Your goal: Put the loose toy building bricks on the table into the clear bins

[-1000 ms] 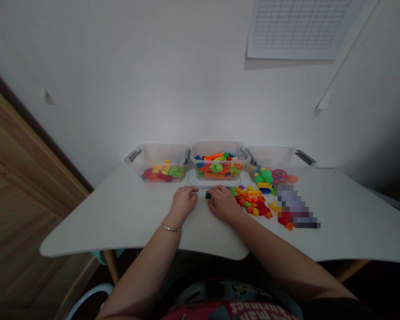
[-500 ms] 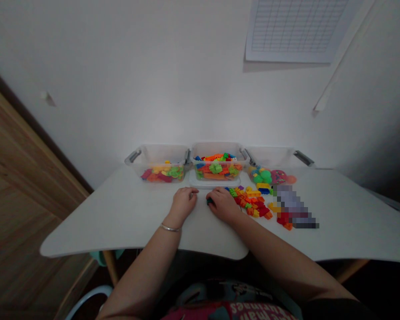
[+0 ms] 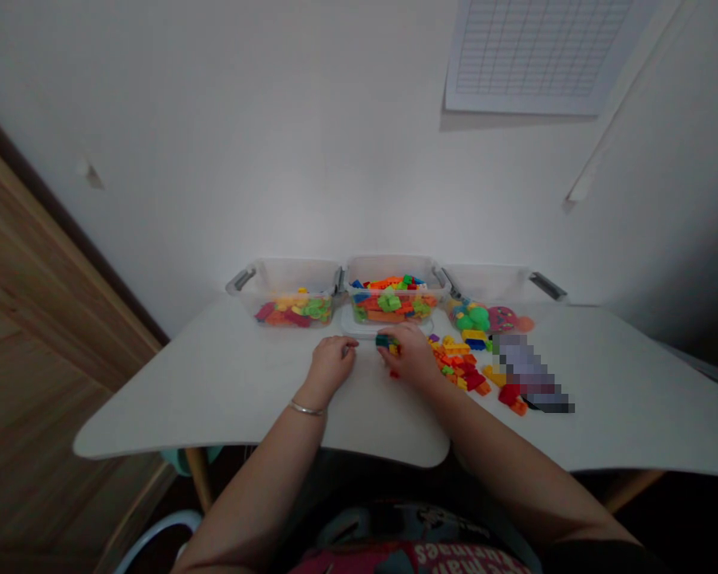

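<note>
My right hand (image 3: 412, 351) is raised a little over the table, its fingers closed on a dark green toy brick (image 3: 382, 340). Yellow and blue bits show beside that brick under the fingers; whether they are joined to it I cannot tell. A small red piece (image 3: 394, 374) lies just below this hand. To the left, my left hand (image 3: 331, 358) rests on the table with fingers curled and thumb drawn in; what it holds, if anything, is hidden. Loose toy bricks (image 3: 463, 367) in orange, red and yellow spread to the right of my right hand.
Along the wall stand three clear bins: the left bin (image 3: 296, 275) with colourful pieces, the middle bin (image 3: 395, 267) heaped with bricks, and the right bin (image 3: 484, 279) with round toys. A pale lid (image 3: 359, 328) lies before the middle one. A pixelated object (image 3: 530, 371) lies at right.
My right hand has lifted and shifted slightly right, bringing more of the green brick into sight. The red piece below it has come into view. My left hand stays nearly where it was.
</note>
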`<action>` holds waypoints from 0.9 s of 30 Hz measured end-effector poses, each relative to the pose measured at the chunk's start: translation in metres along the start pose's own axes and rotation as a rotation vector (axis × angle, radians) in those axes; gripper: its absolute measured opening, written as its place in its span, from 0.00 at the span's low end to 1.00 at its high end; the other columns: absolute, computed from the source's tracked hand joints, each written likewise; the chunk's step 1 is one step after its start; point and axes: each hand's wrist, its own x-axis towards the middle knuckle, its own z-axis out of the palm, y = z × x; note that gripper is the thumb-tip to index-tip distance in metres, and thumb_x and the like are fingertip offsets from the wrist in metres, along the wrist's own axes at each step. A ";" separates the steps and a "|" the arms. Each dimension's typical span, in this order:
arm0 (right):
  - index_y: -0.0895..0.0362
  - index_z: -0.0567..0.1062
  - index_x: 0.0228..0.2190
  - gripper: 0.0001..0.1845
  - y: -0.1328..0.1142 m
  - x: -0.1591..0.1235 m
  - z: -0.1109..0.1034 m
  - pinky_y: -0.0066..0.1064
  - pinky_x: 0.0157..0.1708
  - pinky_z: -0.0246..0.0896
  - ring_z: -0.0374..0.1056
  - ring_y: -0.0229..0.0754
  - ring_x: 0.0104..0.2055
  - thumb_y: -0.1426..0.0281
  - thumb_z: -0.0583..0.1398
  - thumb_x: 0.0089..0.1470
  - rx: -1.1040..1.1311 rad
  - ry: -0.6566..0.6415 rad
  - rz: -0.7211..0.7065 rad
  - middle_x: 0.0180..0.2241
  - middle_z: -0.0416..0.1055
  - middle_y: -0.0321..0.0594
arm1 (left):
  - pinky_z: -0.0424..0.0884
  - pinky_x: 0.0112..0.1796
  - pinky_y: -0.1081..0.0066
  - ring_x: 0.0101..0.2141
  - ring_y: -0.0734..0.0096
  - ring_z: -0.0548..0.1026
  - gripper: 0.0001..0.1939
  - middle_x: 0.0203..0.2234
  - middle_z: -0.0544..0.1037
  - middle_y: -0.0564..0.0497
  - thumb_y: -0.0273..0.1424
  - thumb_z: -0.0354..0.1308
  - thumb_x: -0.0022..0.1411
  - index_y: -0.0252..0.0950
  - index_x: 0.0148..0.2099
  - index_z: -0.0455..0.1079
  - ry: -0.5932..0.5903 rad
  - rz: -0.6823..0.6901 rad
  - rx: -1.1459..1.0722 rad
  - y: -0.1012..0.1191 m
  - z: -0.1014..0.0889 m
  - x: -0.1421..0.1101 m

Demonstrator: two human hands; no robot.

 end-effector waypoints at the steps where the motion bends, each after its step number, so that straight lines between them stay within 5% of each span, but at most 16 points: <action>1: 0.55 0.75 0.40 0.11 0.004 0.005 -0.004 0.39 0.46 0.63 0.68 0.48 0.43 0.68 0.61 0.53 0.013 0.093 0.036 0.38 0.75 0.44 | 0.69 0.52 0.61 0.45 0.61 0.76 0.14 0.41 0.82 0.46 0.24 0.54 0.59 0.35 0.44 0.77 -0.007 -0.002 0.004 0.000 0.000 0.000; 5: 0.56 0.72 0.39 0.12 0.023 0.032 -0.028 0.41 0.44 0.63 0.67 0.48 0.41 0.64 0.59 0.53 0.033 0.409 0.171 0.39 0.72 0.46 | 0.69 0.52 0.60 0.46 0.60 0.76 0.14 0.42 0.81 0.46 0.24 0.54 0.59 0.35 0.44 0.77 -0.024 -0.015 0.010 0.000 -0.001 0.000; 8: 0.56 0.70 0.39 0.14 0.037 0.056 -0.048 0.40 0.42 0.63 0.66 0.47 0.38 0.62 0.60 0.51 0.018 0.471 0.232 0.35 0.71 0.43 | 0.69 0.52 0.60 0.46 0.60 0.76 0.14 0.42 0.81 0.47 0.24 0.54 0.58 0.36 0.44 0.77 -0.030 -0.029 0.017 0.001 -0.002 0.000; 17: 0.56 0.72 0.41 0.16 0.061 0.082 -0.061 0.35 0.37 0.63 0.70 0.43 0.34 0.63 0.61 0.51 -0.094 0.185 0.493 0.35 0.75 0.40 | 0.69 0.52 0.61 0.46 0.60 0.76 0.14 0.41 0.81 0.47 0.24 0.53 0.59 0.36 0.44 0.77 -0.036 -0.022 0.036 0.002 -0.003 0.000; 27: 0.55 0.74 0.46 0.18 0.054 0.083 -0.059 0.38 0.43 0.64 0.72 0.45 0.39 0.62 0.59 0.55 -0.160 0.167 0.510 0.41 0.78 0.43 | 0.69 0.52 0.60 0.45 0.58 0.76 0.15 0.41 0.81 0.47 0.24 0.53 0.58 0.36 0.44 0.77 -0.026 -0.013 0.028 0.001 -0.002 0.000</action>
